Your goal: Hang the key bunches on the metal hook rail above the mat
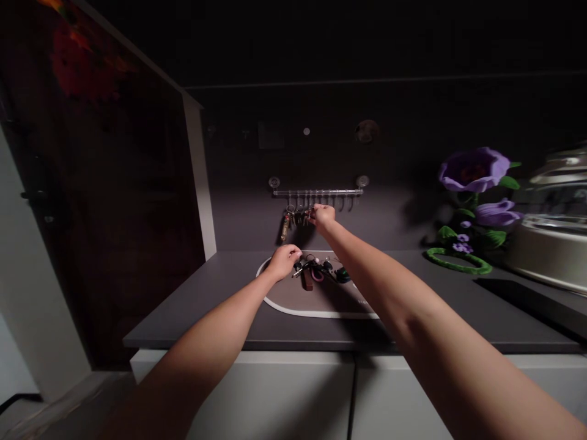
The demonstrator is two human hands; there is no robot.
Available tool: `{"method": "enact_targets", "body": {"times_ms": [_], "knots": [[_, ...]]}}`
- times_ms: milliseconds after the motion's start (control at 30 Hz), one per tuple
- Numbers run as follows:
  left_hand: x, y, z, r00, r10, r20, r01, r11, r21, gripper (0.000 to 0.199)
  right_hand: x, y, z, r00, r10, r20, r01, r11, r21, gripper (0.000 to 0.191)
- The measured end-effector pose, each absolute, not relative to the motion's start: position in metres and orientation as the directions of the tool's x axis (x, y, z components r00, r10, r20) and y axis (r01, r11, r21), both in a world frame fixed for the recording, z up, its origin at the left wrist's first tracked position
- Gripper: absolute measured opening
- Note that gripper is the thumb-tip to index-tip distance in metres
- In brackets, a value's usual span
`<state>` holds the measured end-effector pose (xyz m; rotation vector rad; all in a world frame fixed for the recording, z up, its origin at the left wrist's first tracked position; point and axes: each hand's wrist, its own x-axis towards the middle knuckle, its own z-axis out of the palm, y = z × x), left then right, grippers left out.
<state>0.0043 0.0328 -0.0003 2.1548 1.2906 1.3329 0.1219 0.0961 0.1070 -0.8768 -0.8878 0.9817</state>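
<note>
My right hand (324,214) is raised to the clear hook rail (318,193) on the wall, its fingers pinched on keys (309,217) just below the hooks. Left of it, several more keys (294,216) and a long tan key tag (285,227) hang from the rail. Lower down, my left hand (284,261) is over the left part of an oval mat (293,300), thumb and fingers closed together. Whatever they may hold is too small to make out. Close to its fingertips lies a pile of keys and dark key fobs (326,265), with a reddish-brown strap (307,282).
Purple artificial flowers (474,171) and a green ring (458,261) stand on the right of the grey counter (192,305). Beyond them is a large cream and glass appliance (554,238). White cabinet fronts (284,391) are below, a dark door (114,214) at left.
</note>
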Motion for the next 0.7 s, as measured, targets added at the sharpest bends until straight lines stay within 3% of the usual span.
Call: {"method": "enact_targets", "body": {"times_ms": [700], "knots": [[0.001,0.034,0.002,0.12,0.816,0.565,0.535,-0.532,0.656,0.016,0.134,0.085,0.086,0.165,0.951,0.26,-0.203,0.291,-0.935,0.013]]}}
